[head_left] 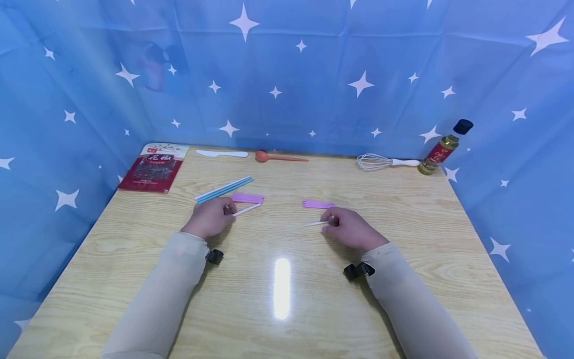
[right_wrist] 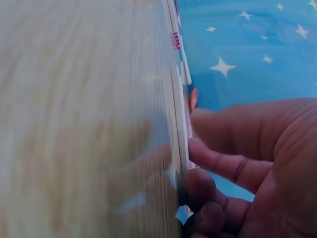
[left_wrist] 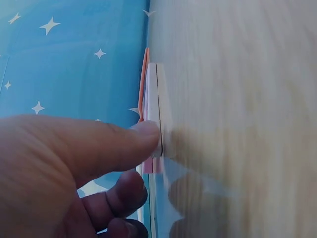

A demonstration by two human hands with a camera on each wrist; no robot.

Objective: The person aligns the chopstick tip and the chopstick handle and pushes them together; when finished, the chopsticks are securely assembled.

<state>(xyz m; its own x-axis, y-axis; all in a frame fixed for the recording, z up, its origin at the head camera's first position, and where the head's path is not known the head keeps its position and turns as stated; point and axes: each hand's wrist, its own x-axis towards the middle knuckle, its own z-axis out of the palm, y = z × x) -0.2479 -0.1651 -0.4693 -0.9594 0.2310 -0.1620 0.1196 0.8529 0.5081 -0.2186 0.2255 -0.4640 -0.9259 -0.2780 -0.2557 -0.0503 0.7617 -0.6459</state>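
My left hand (head_left: 211,218) is low over the table, left of centre, pinching a thin white stick (head_left: 246,209) near its end. In the left wrist view the thumb (left_wrist: 143,139) presses along that stick, and the other fingers curl below. To the right of centre, my right hand (head_left: 352,228) has thumb and fingers around the near end of a second white stick (head_left: 314,224), which lies close along the tabletop. Purple sticks (head_left: 247,198) lie just beyond the left hand, and another purple bunch (head_left: 318,204) is beyond the right one. Blue and white sticks (head_left: 224,189) lie behind the left hand.
Along the back edge of the wooden table (head_left: 251,299) lie a white knife (head_left: 221,153), an orange spoon (head_left: 280,157) and a whisk (head_left: 385,162). An oil bottle (head_left: 441,149) stands at the back right. A red packet (head_left: 154,168) is at the back left.
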